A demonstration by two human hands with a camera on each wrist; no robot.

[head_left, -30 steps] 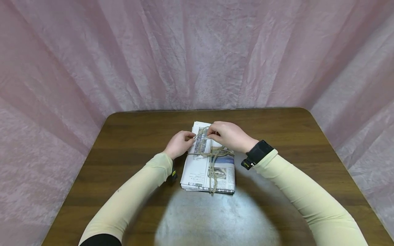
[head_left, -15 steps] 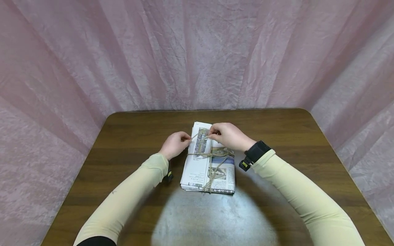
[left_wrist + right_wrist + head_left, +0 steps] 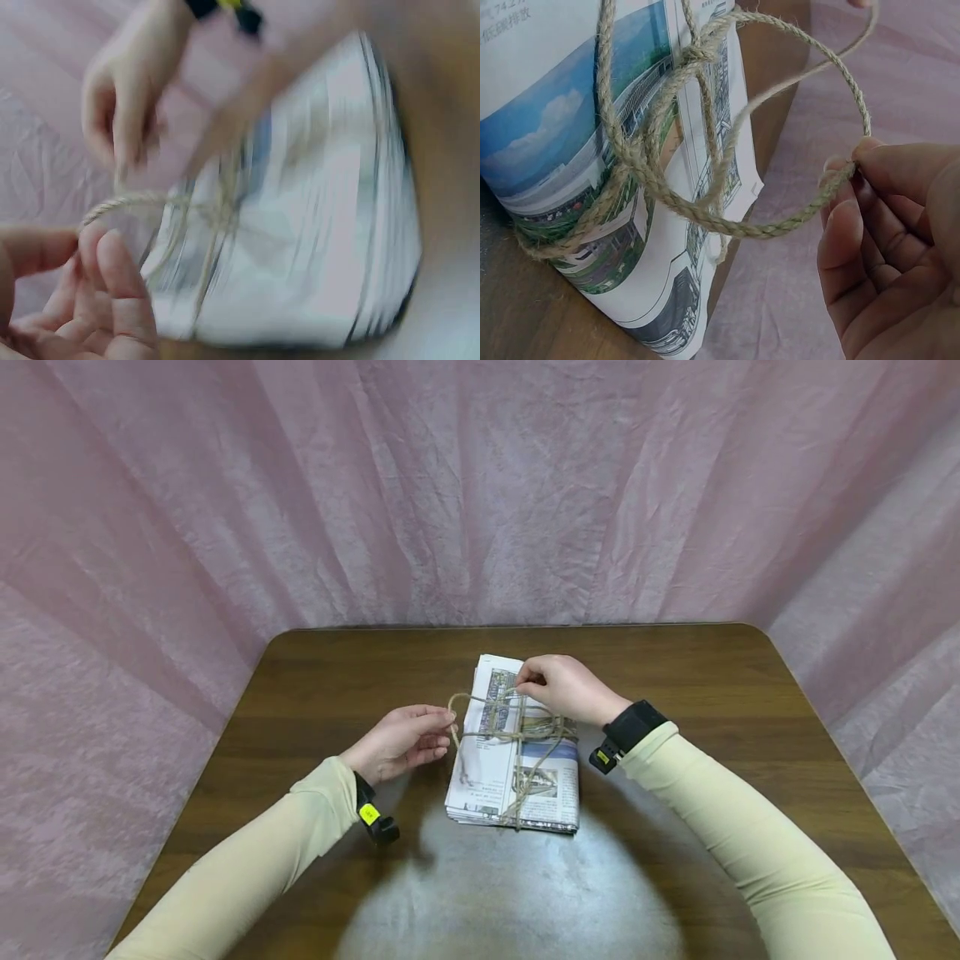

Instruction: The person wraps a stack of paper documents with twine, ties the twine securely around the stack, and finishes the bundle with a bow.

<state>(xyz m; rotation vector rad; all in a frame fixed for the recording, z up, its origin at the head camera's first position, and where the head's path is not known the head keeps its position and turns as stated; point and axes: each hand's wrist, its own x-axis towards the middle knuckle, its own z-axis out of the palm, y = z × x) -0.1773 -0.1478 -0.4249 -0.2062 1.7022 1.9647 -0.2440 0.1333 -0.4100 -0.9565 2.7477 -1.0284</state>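
A stack of folded newspapers (image 3: 487,777) lies on the table, with twine (image 3: 705,217) wound crosswise round it and knotted near the middle. At the stack's left edge my left hand (image 3: 408,739) pinches a strand of the twine between thumb and fingertips; the left wrist view shows the strand (image 3: 131,201) arching away toward the knot. Over the stack's far right part, my right hand (image 3: 566,689) pinches a loop of the twine. In the right wrist view that loop stands out from the stack, with the right thumb and fingertips (image 3: 870,154) at its bend.
The wooden table (image 3: 315,693) reaches out on all sides of the stack, with a bright glare patch on its near part. Pink curtains (image 3: 480,493) hang behind and at both sides. Dark camera straps (image 3: 633,727) sit on both wrists.
My left hand has moved left and toward me, turning palm more into view, and draws out a curved strand of twine. My right hand stays over the stack with its loop.
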